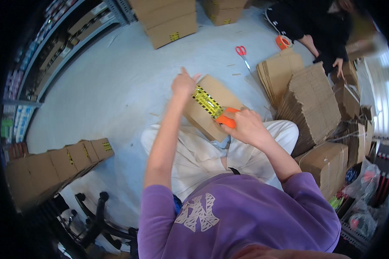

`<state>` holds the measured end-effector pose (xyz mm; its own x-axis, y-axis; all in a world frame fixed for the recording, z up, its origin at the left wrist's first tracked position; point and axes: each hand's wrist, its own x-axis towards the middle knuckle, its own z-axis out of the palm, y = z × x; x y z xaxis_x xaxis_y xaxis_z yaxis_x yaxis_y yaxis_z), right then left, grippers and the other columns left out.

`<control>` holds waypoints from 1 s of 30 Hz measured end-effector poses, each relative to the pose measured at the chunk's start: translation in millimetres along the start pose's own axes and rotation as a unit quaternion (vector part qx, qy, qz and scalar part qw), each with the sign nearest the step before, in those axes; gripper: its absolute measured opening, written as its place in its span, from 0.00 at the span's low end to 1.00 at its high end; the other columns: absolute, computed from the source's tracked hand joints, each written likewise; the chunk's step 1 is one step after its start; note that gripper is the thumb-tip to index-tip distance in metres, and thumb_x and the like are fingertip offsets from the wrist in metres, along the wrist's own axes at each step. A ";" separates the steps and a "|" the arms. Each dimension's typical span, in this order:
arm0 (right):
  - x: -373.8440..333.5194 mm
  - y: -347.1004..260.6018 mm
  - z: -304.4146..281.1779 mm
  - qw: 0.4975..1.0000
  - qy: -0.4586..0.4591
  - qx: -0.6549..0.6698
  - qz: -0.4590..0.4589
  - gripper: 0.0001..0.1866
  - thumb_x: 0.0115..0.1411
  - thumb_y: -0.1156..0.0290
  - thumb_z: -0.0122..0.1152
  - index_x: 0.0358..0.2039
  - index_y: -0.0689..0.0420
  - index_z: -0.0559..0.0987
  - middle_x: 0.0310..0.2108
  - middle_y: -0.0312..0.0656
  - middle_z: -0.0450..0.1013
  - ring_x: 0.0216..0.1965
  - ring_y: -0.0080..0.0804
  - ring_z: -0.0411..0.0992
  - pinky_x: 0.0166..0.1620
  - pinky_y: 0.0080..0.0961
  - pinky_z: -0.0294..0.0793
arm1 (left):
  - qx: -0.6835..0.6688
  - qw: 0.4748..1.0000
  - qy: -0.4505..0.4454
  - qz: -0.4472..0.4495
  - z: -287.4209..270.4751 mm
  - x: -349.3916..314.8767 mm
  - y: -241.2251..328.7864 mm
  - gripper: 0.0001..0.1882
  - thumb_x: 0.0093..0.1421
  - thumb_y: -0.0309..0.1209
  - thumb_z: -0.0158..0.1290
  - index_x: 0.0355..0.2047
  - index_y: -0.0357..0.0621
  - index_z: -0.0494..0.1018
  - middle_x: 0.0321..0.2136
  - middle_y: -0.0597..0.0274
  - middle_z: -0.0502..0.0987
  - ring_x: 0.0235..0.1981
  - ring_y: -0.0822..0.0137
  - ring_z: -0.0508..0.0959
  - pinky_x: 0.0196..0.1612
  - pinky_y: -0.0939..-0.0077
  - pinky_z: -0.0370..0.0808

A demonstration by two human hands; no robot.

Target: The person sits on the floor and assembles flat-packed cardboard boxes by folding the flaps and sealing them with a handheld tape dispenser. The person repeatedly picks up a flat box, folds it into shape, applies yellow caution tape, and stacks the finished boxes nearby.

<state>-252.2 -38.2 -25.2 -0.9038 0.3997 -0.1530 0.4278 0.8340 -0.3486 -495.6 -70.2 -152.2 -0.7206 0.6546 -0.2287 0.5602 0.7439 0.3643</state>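
A cardboard box (222, 93) lies in front of my crossed legs, its long side slanting from far left to near right. Along its top runs a yellow-and-black patterned tape strip (207, 101). My right hand (248, 126) is closed around an orange tape dispenser (227, 117) at the strip's near end. By the box's far left edge, next to the strip's other end, is my left hand (183, 84). One of its fingers stretches outward; the others are partly hidden and slightly blurred.
Red-handled scissors (242, 54), a tape roll (283, 42) and flattened cardboard (278, 73) lie at far right. Another person's hand (339, 67) is beyond the corrugated stack (313, 99). Boxes (52, 170) and a chair base (99, 220) stand left, below shelving (69, 52).
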 end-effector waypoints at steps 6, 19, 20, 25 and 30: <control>-69.2 17.5 -8.8 0.999 -0.025 0.022 0.012 0.19 0.52 0.58 0.60 0.44 0.50 0.78 0.25 0.52 0.73 0.28 0.49 0.75 0.32 0.43 0.76 | 0.027 0.996 0.080 0.038 33.5 -56.3 36.9 0.26 0.67 0.47 0.34 0.57 0.44 0.63 0.33 0.42 0.77 0.34 0.46 0.79 0.37 0.56 0.75; -107.1 53.0 49.4 0.994 0.021 0.074 0.074 0.23 0.49 0.58 0.63 0.47 0.48 0.79 0.23 0.54 0.70 0.24 0.50 0.73 0.30 0.41 0.76 | 0.076 0.973 0.169 0.138 25.3 -79.0 50.1 0.34 0.64 0.50 0.40 0.66 0.48 0.52 0.60 0.38 0.55 0.59 0.39 0.59 0.57 0.41 0.59; -100.5 51.9 42.7 0.994 0.019 0.078 0.077 0.22 0.49 0.57 0.63 0.46 0.48 0.80 0.24 0.55 0.72 0.25 0.50 0.74 0.31 0.40 0.76 | 0.129 0.948 0.223 0.185 28.4 -91.8 50.5 0.35 0.64 0.51 0.41 0.67 0.49 0.50 0.65 0.39 0.49 0.65 0.37 0.52 0.60 0.37 0.53; -74.2 82.3 39.8 0.946 -0.109 0.272 0.137 0.20 0.48 0.51 0.61 0.37 0.50 0.84 0.29 0.51 0.78 0.34 0.48 0.76 0.39 0.36 0.76 | 0.071 0.961 0.045 0.265 66.4 -178.3 73.0 0.40 0.58 0.42 0.53 0.68 0.59 0.49 0.68 0.43 0.41 0.67 0.35 0.40 0.62 0.32 0.43; -97.2 108.9 28.9 0.940 -0.008 0.329 0.092 0.22 0.44 0.60 0.67 0.42 0.51 0.82 0.33 0.49 0.78 0.36 0.43 0.76 0.40 0.30 0.73 | 0.184 0.912 0.083 0.358 60.2 -145.4 39.1 0.43 0.52 0.33 0.57 0.66 0.74 0.51 0.68 0.51 0.44 0.68 0.41 0.44 0.62 0.33 0.46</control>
<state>-118.2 2.9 -75.1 -0.8182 0.5028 -0.2788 0.4815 0.3344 -0.8102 -344.3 -128.2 -159.0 -0.1511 0.9836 0.0988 0.9884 0.1486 0.0321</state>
